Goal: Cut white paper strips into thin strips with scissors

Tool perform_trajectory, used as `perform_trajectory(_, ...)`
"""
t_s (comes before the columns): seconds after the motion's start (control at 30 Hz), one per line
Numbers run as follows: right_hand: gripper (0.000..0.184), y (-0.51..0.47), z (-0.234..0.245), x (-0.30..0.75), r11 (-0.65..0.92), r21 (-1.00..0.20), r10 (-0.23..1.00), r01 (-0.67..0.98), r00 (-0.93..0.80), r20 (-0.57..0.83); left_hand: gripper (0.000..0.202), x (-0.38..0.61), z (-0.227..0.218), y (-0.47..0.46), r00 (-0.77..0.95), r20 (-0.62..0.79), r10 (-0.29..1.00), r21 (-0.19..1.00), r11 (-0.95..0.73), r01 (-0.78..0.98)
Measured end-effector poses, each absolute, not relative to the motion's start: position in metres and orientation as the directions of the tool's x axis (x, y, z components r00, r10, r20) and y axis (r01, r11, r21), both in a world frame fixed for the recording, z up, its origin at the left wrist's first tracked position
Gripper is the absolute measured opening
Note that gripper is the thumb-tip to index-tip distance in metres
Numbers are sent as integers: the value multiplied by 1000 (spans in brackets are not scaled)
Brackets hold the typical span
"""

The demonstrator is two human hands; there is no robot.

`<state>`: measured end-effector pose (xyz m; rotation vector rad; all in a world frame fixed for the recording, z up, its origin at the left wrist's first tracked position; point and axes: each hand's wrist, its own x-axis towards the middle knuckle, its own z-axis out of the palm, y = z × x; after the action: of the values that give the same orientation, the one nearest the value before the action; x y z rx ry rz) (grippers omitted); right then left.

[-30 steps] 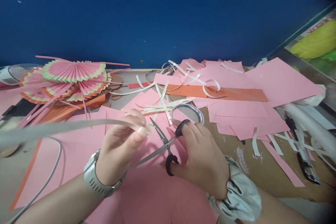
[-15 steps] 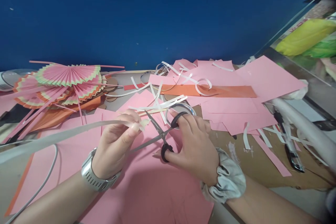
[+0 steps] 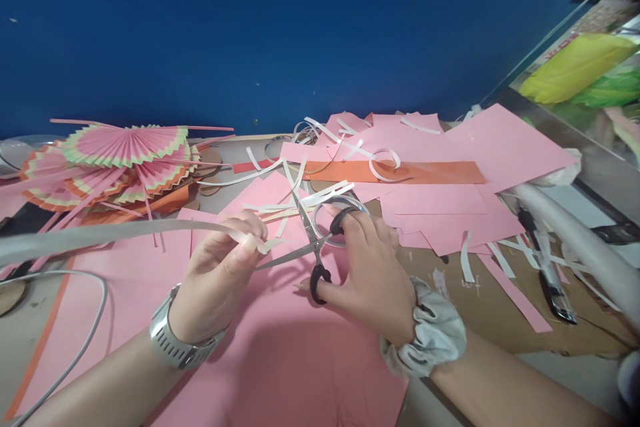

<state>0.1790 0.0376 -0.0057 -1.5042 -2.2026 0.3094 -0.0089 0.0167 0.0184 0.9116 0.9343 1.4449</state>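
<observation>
My left hand [image 3: 223,273] pinches a long pale strip [image 3: 125,237] between thumb and forefinger. The strip trails off to the left, and its short free end points toward the scissors. In my right hand [image 3: 370,273] are black-handled scissors [image 3: 314,243], thumb in the lower loop and fingers at the upper one. Their blades are spread wide, one up and one toward my left hand, with the strip's tip between them. Beneath both hands lies a large pink paper sheet [image 3: 310,360]. Behind the scissors is a ring-shaped roll [image 3: 320,217], partly hidden.
Folded paper fans [image 3: 125,147] are piled at the left beside a grey cable [image 3: 103,307]. White paper strips [image 3: 320,197], an orange strip [image 3: 430,172] and pink sheets [image 3: 505,147] cover the back. A box cutter [image 3: 553,287] lies right. A blue wall [image 3: 300,33] stands behind.
The scissors have turned slightly in my right hand, their upper blade now pointing more steeply upward. My left hand has shifted a little left and the strip's end points more toward the blades.
</observation>
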Motion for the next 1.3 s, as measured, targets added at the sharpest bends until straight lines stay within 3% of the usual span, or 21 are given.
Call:
perform_trajectory(0.27, 49, 37, -8, 180, 386, -419, 920, 822, -308, 242, 22, -12, 18, 19, -58, -15, 998, 875, -15, -483)
perform_trajectory(0.5, 52, 39, -6, 178, 362, -417, 930, 833, -297, 214, 17, -11, 16, 25, -155, -177, 972, 751, 31, -660)
perform_trajectory(0.8, 43, 40, -7, 179, 352, -415, 934, 839, -286, 214, 11, -14, 13, 35, -226, -248, 942, 733, 30, -679)
perform_trajectory(0.93, 42, 39, -8, 179, 374, -394, 924, 840, -301, 235, 8, -14, 6, 36, -342, -113, 933, 866, -76, -494)
perform_trajectory(1.0, 40, 39, -8, 179, 390, -380, 916, 839, -313, 251, 8, -13, 3, 34, -295, -54, 954, 932, -58, -358)
perform_trajectory(1.13, 42, 38, -8, 179, 422, -354, 899, 834, -334, 285, 39, -13, -4, 30, -157, -36, 987, 988, 11, -156)
perform_trajectory(1.23, 44, 37, -8, 179, 458, -321, 878, 829, -365, 309, 61, -12, -8, 29, -238, 116, 964, 992, -123, -16)
perform_trajectory(1.3, 44, 37, -8, 179, 466, -309, 874, 829, -379, 304, 57, -11, -8, 28, -282, 173, 944, 985, -165, 53)
